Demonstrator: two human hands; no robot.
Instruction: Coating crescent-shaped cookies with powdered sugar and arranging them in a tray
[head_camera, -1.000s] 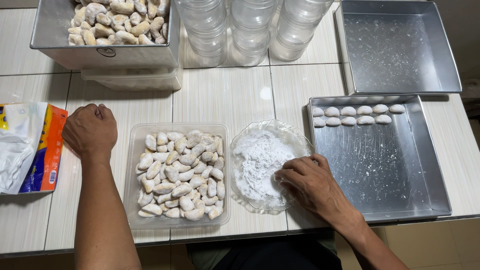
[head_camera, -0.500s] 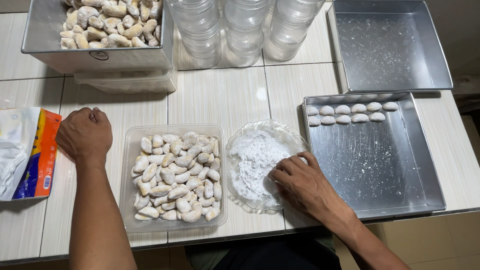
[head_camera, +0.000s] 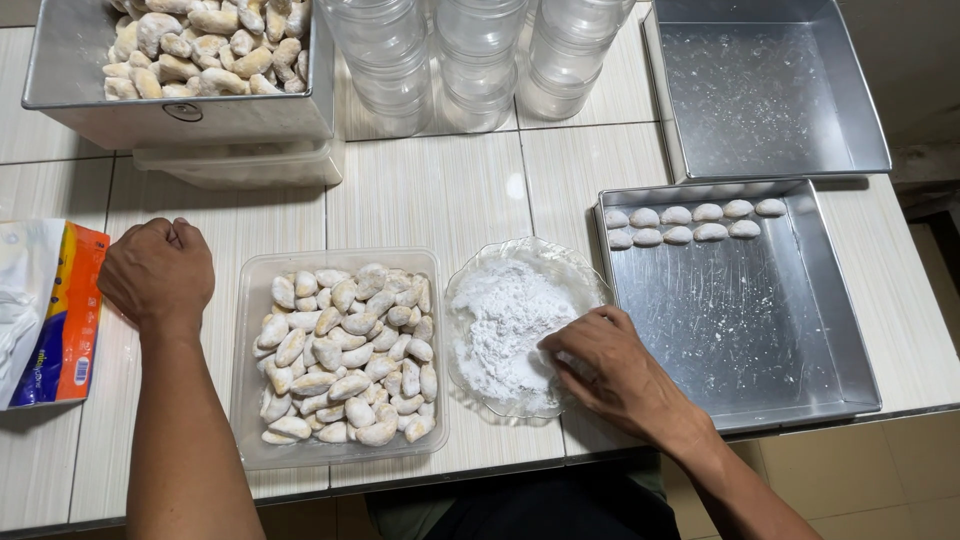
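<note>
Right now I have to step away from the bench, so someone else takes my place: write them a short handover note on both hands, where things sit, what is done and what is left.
Left hand: closed in a fist, resting on the table, holding nothing visible.
Right hand: fingers down in the glass dish of white powder; whether it grips a piece is hidden.
Plastic tub of uncoated crescent cookies sits between the hands.
Done: ten powdered pieces lined along the far edge of the near metal tray.
Left: the tub is full; the metal pan of cookies waits at the back. The far tray holds none.
</note>
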